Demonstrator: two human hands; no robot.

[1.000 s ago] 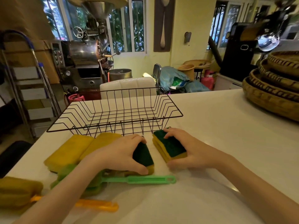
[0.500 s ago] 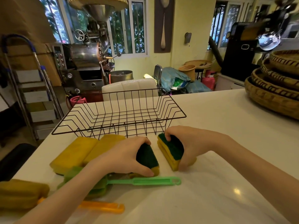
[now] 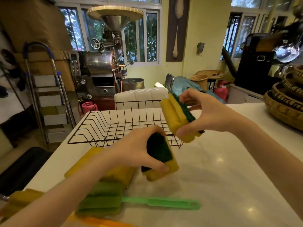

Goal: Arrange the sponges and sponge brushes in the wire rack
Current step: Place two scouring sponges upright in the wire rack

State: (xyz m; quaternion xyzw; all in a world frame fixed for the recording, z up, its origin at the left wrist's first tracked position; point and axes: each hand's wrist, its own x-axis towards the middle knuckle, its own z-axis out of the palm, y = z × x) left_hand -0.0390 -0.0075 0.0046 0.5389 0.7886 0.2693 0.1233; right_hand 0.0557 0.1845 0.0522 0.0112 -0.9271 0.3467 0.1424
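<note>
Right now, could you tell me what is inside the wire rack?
The wire rack shows only bare wires and the white counter through them. Its near right corner is covered by the right hand and its sponges, so that part cannot be checked.

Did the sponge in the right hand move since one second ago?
Yes. The right hand lifted its sponge off the counter, up and toward the wire rack's right end.
</note>
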